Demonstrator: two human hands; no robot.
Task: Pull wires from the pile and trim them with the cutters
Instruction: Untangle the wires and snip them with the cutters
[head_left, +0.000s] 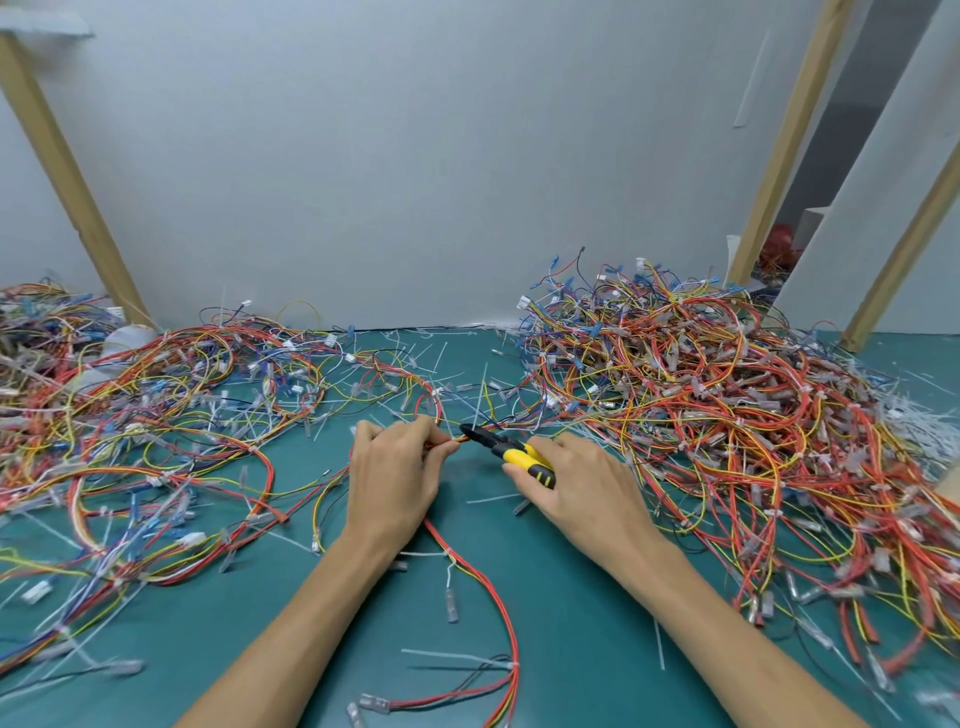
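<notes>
The left hand (395, 480) is pinching a thin bunch of wires (514, 644) between thumb and curled fingers, and the bunch is trailing back under the palm toward the person. The right hand (584, 491) is gripping the yellow-and-black handles of the cutters (511, 451). Their dark nose is pointing left and meeting the wires just beside the left fingertips; whether the blades are parted is too small to tell. Both hands are sitting low over the green worktop (571, 691). A tall pile (701, 405) of red, yellow and blue wires is lying to the right, a flatter spread (156, 410) is lying to the left, and white scraps (914, 415) are littering the pile's far edge.
</notes>
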